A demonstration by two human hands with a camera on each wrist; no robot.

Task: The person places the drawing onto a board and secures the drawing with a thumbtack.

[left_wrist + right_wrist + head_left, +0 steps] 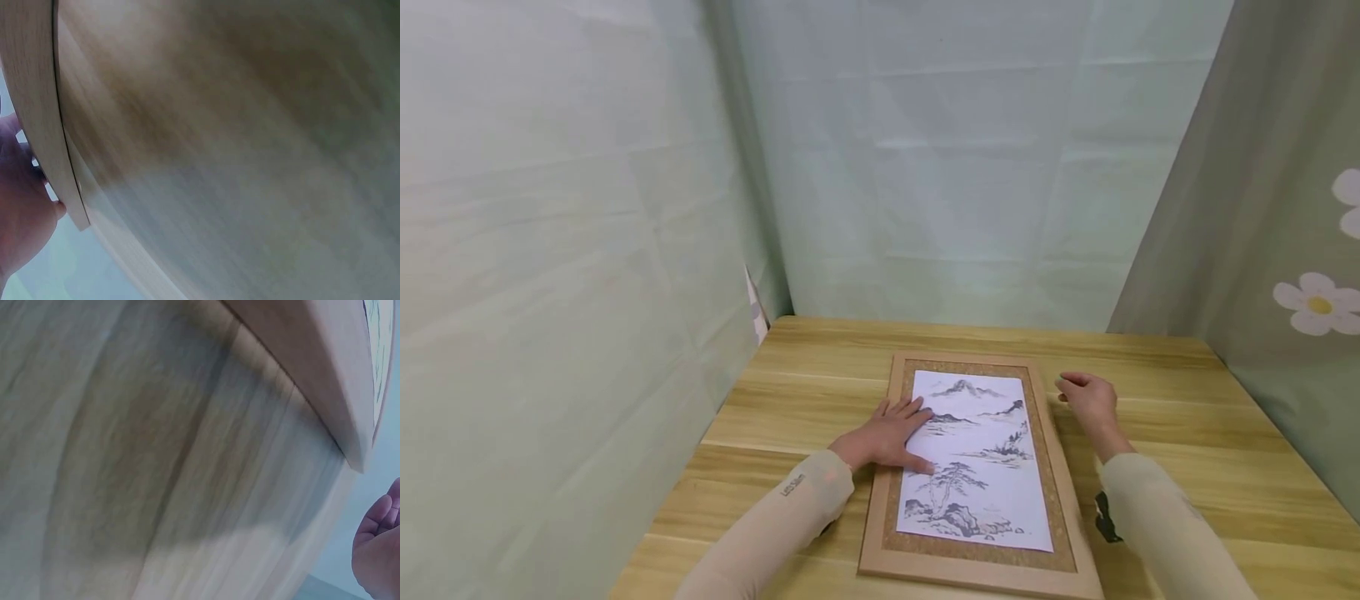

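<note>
A sheet of white paper (977,467) printed with an ink landscape of mountains, a pine and rocks lies on a framed cork board (904,540). Spread over the paper's left edge, my left hand (889,435) rests with straight fingers, its wrist crossing the wooden frame. In the left wrist view that hand (28,200) shows beside the frame's side. Just right of the board's upper right side, my right hand (1090,402) is raised with bent fingers, thumb and fingertips pinching a small pale thing, too small to make out. The right wrist view shows its curled fingers (378,515).
The board lies on a wood-grain table (1195,433). Pale green cloth (955,167) hangs behind and to the left; a grey-green curtain with white flowers (1318,304) hangs on the right. A black strap buckle (1105,518) hangs under the right forearm.
</note>
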